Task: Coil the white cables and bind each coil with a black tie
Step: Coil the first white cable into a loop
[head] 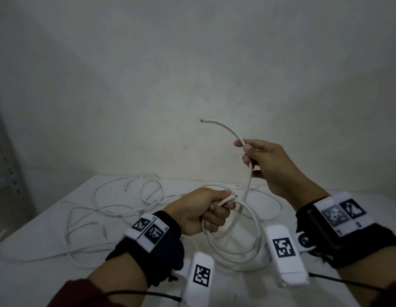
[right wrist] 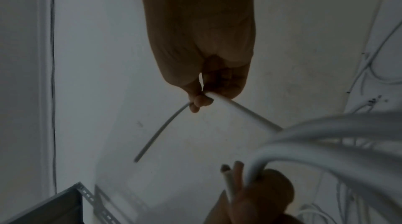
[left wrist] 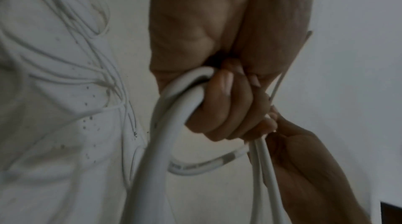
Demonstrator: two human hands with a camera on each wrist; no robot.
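Observation:
My left hand (head: pixel 211 210) grips a coil of thick white cable (head: pixel 239 242) above the table; several loops hang below its curled fingers (left wrist: pixel 219 107). From the coil the same cable rises to my right hand (head: pixel 256 159), held higher and to the right, which pinches it near its free end (head: pixel 217 124). That end curves up and left in the air. In the right wrist view the cable tail (right wrist: pixel 161 131) sticks out past the right fingers (right wrist: pixel 200 102), with the coil (right wrist: pixel 326 138) blurred in front. No black tie shows in any view.
Several thinner white cables (head: pixel 117 202) lie tangled on the white table (head: pixel 48 282), mostly left and behind my hands. A bare wall stands just beyond the table. A grey metal rack (right wrist: pixel 54 208) is at the left edge.

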